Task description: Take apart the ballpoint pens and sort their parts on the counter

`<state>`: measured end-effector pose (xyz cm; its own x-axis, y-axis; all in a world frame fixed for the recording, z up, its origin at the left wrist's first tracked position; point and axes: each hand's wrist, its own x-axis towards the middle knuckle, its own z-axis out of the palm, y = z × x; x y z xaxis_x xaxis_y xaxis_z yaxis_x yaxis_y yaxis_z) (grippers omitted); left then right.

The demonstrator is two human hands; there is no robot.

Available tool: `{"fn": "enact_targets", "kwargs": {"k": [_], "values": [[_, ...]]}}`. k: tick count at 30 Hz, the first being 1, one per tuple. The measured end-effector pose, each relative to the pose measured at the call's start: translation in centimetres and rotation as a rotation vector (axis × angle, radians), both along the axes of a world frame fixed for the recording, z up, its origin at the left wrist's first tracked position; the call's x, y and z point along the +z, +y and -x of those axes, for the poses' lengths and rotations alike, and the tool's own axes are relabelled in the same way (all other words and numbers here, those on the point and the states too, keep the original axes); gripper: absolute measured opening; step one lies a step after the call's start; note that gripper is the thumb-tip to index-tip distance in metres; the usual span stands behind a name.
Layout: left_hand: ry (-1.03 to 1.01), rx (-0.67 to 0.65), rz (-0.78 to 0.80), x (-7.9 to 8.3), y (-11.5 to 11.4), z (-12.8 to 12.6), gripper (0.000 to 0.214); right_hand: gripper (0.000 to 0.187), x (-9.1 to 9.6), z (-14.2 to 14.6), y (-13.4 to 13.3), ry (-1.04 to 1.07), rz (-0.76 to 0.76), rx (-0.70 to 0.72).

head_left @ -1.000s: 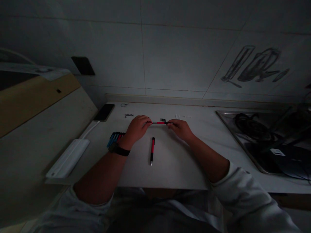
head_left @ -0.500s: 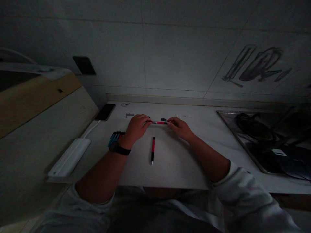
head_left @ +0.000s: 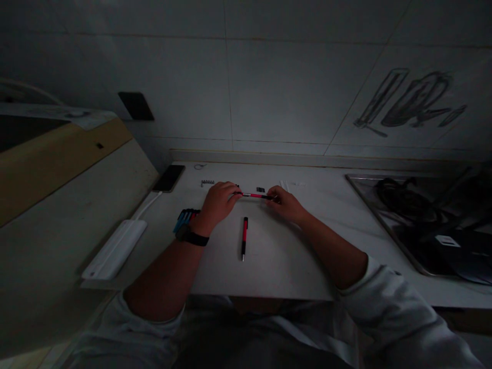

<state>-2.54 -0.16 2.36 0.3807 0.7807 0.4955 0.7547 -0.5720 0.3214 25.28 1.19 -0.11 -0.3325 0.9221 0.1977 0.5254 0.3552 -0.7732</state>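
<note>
Between my two hands a red and black pen (head_left: 255, 195) is held level over the white counter (head_left: 284, 256). My left hand (head_left: 222, 200) pinches its left end, and the fingers of my right hand (head_left: 282, 201) close on its black right end. Nearer to me lies a second red and black pen (head_left: 244, 238), its silver tip pointing towards me. Several blue and red pens (head_left: 183, 220) lie beside my left wrist, partly hidden by it. Past my hands are small springs (head_left: 208, 182), some small black parts (head_left: 260, 189) and thin white sticks (head_left: 284, 185).
On the left stand a white power strip (head_left: 115, 249) with a cable and a dark phone (head_left: 169, 178). A sloping board (head_left: 69, 220) rises at the far left. A metal-rimmed sink or tray (head_left: 378, 225) with dark items and cables sits at the right. The tiled wall (head_left: 277, 92) is behind.
My right hand has shifted slightly to the right along the pen's end, so more of the black end shows. The view has moved a little. My left hand keeps its grip.
</note>
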Motion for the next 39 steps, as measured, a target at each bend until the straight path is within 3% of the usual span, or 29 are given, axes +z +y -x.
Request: {"fn": "enact_targets", "kwargs": {"k": [12, 23, 29, 39], "values": [[0.021, -0.017, 0.0, -0.2, -0.1, -0.1, 0.013, 0.029, 0.0, 0.1, -0.2, -0.041, 0.05, 0.038], [-0.001, -0.033, 0.008, -0.2, -0.1, -0.1, 0.012, 0.027, -0.1, 0.0, 0.0, -0.018, 0.002, 0.001], [-0.009, -0.031, 0.011, -0.3, -0.2, -0.2, 0.012, 0.028, 0.1, 0.2, -0.2, -0.031, 0.003, 0.054], [-0.197, 0.079, 0.098, 0.2, 0.4, 1.1, 0.013, 0.021, 0.2, -1.2, 1.2, -0.043, -0.119, -0.094]]}}
